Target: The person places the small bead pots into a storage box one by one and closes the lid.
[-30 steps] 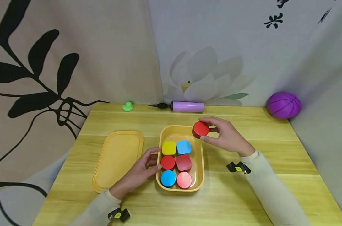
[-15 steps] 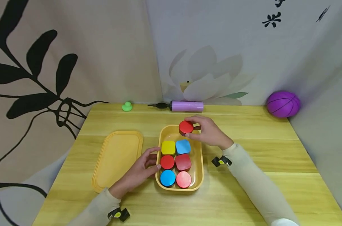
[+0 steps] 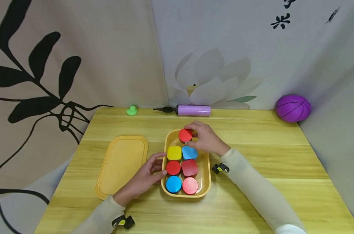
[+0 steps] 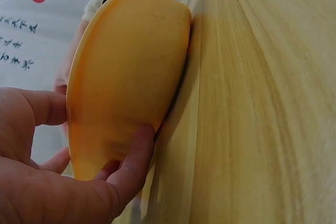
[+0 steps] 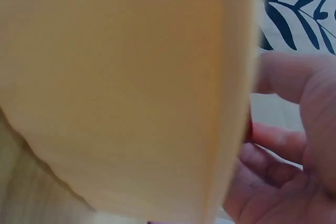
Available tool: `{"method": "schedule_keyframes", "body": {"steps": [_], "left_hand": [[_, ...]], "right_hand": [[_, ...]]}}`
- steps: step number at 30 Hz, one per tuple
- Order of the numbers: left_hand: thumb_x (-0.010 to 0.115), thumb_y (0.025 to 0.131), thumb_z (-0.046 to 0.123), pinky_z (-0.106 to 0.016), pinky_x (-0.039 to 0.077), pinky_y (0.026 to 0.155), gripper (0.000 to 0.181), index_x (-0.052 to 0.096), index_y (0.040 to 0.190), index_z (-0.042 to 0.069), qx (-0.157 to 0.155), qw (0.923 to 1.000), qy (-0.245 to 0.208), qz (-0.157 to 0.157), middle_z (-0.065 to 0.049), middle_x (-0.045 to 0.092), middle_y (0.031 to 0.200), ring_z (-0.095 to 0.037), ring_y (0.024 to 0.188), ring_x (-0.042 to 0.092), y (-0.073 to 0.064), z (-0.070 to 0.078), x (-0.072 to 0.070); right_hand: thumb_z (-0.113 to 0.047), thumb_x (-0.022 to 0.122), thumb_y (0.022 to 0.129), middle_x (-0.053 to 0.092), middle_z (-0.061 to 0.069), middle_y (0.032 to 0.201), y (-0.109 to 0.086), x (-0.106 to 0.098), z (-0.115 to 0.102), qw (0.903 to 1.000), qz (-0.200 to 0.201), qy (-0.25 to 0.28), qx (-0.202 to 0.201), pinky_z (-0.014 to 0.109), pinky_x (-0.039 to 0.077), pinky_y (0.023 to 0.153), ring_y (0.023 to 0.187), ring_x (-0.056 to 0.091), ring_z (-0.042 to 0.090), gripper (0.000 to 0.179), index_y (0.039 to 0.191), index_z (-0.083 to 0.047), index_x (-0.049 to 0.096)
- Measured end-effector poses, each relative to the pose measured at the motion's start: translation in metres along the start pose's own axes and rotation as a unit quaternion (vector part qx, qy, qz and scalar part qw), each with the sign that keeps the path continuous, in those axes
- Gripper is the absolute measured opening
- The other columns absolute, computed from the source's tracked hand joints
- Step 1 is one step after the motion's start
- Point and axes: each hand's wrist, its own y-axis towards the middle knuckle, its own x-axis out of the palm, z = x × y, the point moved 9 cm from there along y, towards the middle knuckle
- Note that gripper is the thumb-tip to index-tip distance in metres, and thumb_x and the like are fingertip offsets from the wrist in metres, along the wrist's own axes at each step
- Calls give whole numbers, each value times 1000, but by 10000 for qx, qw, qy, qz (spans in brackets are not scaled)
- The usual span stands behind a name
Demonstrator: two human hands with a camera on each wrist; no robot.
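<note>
A yellow-orange plastic box stands in the middle of the table. In it are a yellow rounded-square block, a light blue block, a red round block, a dark red square block, a blue round block and a pink round block. Over the box's far end, my right hand pinches another red round block between thumb and fingers. My left hand rests its fingertips and thumb against the box's left side; in the left wrist view they touch the outer wall.
A flat yellow lid lies left of the box, beside my left hand. Along the table's back edge sit a green toy duck, a purple hand pump and a purple ball. Walls stand behind and at right.
My right hand has moved left and down with the red round block, from beyond the box's right rim to inside its far end. My left hand has stayed in place.
</note>
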Motion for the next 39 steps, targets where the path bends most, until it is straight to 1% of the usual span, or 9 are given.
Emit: {"method": "schedule_keyframes", "body": {"steps": [3, 6, 13, 17, 23, 26, 29, 33, 39], "left_hand": [[66, 105, 17, -40, 60, 99, 62, 37, 160, 25, 7, 10000, 19, -13, -18, 51, 152, -36, 135, 56, 0, 0, 0], [66, 105, 18, -40, 60, 100, 62, 37, 160, 26, 37, 10000, 66, -35, -18, 51, 152, -36, 136, 56, 1, 0, -1], [66, 106, 19, -39, 61, 98, 62, 37, 160, 25, 31, 9999, 93, -19, -19, 50, 153, -35, 136, 56, -1, 0, -2], [66, 105, 19, -39, 61, 98, 62, 37, 159, 25, 21, 10000, 77, -24, -18, 51, 153, -35, 136, 56, 0, 0, -1], [67, 105, 20, -40, 61, 98, 62, 37, 160, 25, -7, 10000, 23, -6, -19, 50, 154, -35, 136, 56, 0, 0, -2], [67, 105, 20, -40, 61, 99, 62, 37, 159, 25, 13, 10000, 57, 1, -19, 50, 153, -35, 136, 56, 1, 0, -2], [68, 105, 20, -39, 60, 99, 63, 37, 159, 27, 15, 10000, 80, 0, -18, 50, 153, -35, 136, 56, 1, -1, -1], [68, 105, 20, -39, 60, 100, 64, 37, 160, 28, 7, 10000, 88, -12, -17, 50, 153, -35, 136, 56, 2, -1, -1], [68, 105, 21, -41, 61, 99, 63, 36, 160, 27, -37, 10000, 14, -46, -18, 50, 153, -35, 137, 55, 0, -2, -2]], "right_hand": [[-17, 88, 85, 69, 6, 123, -1, 4, 0, 9995, 31, -313, 50, 37, 61, 93, 105, 68, 22, 57, 137, -4, 68], [-19, 89, 84, 70, 7, 120, -2, 6, 0, 9981, 185, -567, 137, 36, 61, 90, 102, 68, 23, 55, 134, -4, 70], [-21, 90, 84, 72, 6, 118, -5, 9, 1, 9963, 356, -732, 274, 35, 61, 89, 101, 68, 23, 52, 130, -5, 73], [-24, 91, 83, 72, 6, 114, -6, 11, 4, 9949, 370, -848, 408, 33, 60, 84, 96, 66, 21, 51, 127, -5, 74], [-32, 91, 84, 75, 9, 117, -4, 16, 9, 9928, 255, -1010, 593, 33, 60, 83, 96, 66, 21, 54, 128, -4, 75], [-34, 91, 84, 76, 9, 115, -3, 17, 11, 9915, 219, -1093, 672, 33, 59, 82, 95, 67, 21, 55, 127, -4, 75], [-35, 91, 84, 78, 8, 109, -2, 17, 11, 9906, 195, -1150, 712, 34, 57, 82, 93, 66, 21, 52, 124, -5, 77], [-34, 90, 86, 79, 7, 106, -1, 18, 14, 9909, 156, -1052, 822, 34, 57, 81, 92, 66, 21, 49, 123, -5, 78], [-31, 90, 86, 79, 10, 113, -3, 17, 15, 9925, 162, -753, 945, 35, 62, 85, 97, 70, 23, 50, 127, -4, 77]]}}
